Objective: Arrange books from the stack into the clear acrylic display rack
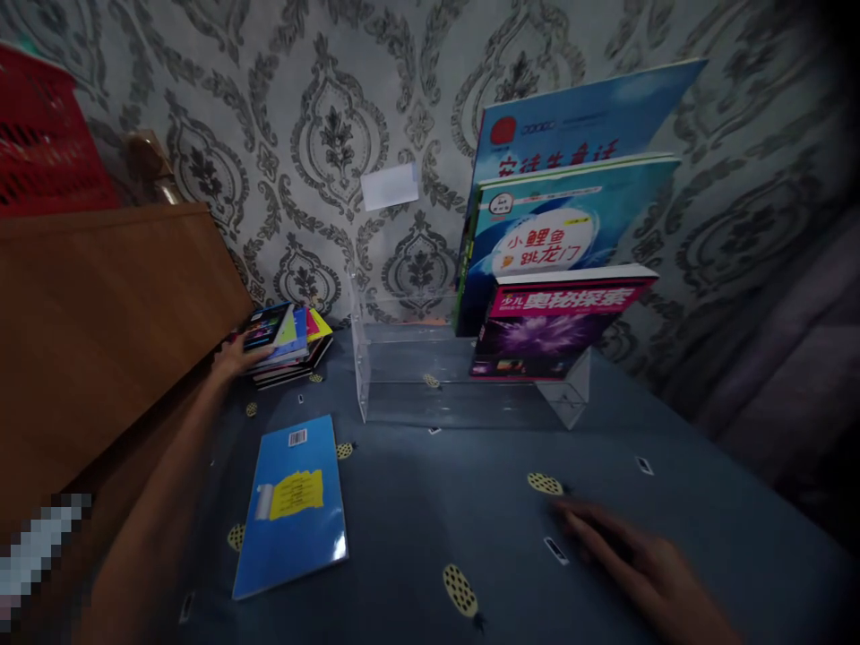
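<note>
At the far left, my left hand (235, 355) grips the left edge of a dark-covered book (267, 326) on top of a stack of books (288, 367). Part of its fingers is hidden against the stack. My right hand (622, 555) is low on the right, over the tablecloth, its fingers loosely extended with nothing in them. Between the hands, a blue book (296, 502) lies with its barcode side up. Behind it stands a clear acrylic rack (409, 358). On the rack's right side, a purple-and-pink book (544, 327), a teal book (571, 219) and a taller blue book (584, 112) stand in tiers.
A brown wooden panel (114, 313) rises along the left side, with a red basket (50, 134) above it. The grey-blue tablecloth (403, 528) has pineapple prints. Patterned wallpaper (336, 134) covers the wall behind, with a white paper piece (390, 186) on it.
</note>
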Motion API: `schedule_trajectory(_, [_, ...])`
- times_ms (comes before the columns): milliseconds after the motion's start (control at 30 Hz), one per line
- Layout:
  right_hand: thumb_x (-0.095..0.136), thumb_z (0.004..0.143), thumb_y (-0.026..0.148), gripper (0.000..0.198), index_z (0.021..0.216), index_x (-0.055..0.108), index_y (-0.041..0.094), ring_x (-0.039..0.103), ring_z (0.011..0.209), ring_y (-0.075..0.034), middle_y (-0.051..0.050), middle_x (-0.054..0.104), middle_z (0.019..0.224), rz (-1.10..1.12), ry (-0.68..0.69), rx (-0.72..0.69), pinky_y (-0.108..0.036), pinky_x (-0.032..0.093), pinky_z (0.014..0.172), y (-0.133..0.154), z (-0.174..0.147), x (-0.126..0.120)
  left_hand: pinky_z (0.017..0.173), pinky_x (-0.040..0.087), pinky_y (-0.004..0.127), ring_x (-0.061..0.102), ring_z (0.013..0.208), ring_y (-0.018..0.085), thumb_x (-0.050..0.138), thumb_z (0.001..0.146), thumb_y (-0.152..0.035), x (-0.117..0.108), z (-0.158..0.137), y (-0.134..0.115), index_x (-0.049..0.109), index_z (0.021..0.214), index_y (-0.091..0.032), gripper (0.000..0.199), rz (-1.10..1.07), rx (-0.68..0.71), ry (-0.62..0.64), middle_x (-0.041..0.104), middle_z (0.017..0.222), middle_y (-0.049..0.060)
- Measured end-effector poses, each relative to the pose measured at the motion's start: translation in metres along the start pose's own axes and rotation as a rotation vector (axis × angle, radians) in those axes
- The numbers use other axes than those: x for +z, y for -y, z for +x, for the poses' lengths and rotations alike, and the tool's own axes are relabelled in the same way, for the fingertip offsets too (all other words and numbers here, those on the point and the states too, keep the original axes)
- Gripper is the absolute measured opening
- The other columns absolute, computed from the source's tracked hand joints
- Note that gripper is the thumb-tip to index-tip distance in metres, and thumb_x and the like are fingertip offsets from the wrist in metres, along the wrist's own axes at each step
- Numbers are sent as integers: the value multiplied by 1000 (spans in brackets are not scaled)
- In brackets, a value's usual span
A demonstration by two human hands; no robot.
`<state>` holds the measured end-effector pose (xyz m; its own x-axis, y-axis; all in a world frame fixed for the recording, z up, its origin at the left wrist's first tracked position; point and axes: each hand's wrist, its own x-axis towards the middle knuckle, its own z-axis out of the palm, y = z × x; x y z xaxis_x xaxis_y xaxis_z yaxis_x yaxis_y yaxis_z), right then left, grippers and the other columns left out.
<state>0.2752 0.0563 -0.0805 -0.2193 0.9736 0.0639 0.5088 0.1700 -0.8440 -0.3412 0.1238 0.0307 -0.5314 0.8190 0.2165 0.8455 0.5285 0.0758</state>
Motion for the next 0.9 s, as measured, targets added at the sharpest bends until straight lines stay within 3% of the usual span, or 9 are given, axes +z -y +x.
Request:
schedule_trajectory(100, [57, 74, 81, 57, 81, 79, 29, 75, 78, -31, -9, 79, 85, 1, 6, -9, -39, 64, 71, -4, 0, -1, 96, 48, 46, 55, 125, 42, 55, 89, -69, 7, 2, -3, 48, 148, -26, 73, -65, -85, -23, 49, 144, 18])
schedule_trajectory(200, [58, 76, 78, 54, 85, 80, 29, 76, 80, -31, -8, 80, 91, -2, 13, -34, -38, 64, 68, -4, 1, -2, 102, 46, 45, 54, 128, 40, 53, 90, -66, 12, 3, -9, 57, 142, -29, 64, -99, -60, -74, 46, 143, 16])
schedule_trajectory(400, [55, 81, 76, 56, 85, 80, 26, 76, 76, -28, -8, 80, 87, -27, 2, -82, -34, 64, 66, 4, 0, -3, 109, 44, 46, 55, 127, 38, 56, 88, -62, 16, 9, -8, 63, 136, -21, 64, -195, 11, -120, 50, 134, 16])
schedule_trajectory(667, [50, 83, 79, 64, 94, 78, 23, 71, 64, -24, -8, 79, 84, -66, 11, -51, -34, 60, 62, 9, -4, 0, 105, 47, 46, 57, 123, 37, 56, 92, -49, 13, 11, -5, 65, 130, -16, 52, -218, 76, -101, 51, 132, 18])
schedule_trajectory(733, [50, 83, 78, 65, 97, 78, 22, 72, 68, -24, -9, 79, 89, -70, 12, -42, -35, 60, 64, 9, -5, 1, 104, 46, 52, 56, 124, 40, 56, 92, -45, 10, 3, -10, 62, 132, -16, 50, -197, 75, -122, 51, 134, 20])
schedule_trajectory(800, [49, 83, 78, 66, 101, 77, 21, 71, 68, -24, -9, 79, 91, -69, 15, -40, -35, 60, 64, 8, -5, 2, 104, 43, 59, 51, 128, 44, 57, 92, -40, 11, -14, -18, 57, 136, -16, 51, -163, 81, -222, 47, 140, 23])
schedule_trajectory(900, [51, 85, 75, 63, 103, 76, 21, 70, 66, -23, -9, 78, 90, -59, 18, -55, -36, 59, 63, 6, -6, 3, 112, 36, 59, 35, 142, 44, 54, 92, -37, 23, -62, -27, 49, 142, -13, 56, -166, 187, -378, 34, 152, 25])
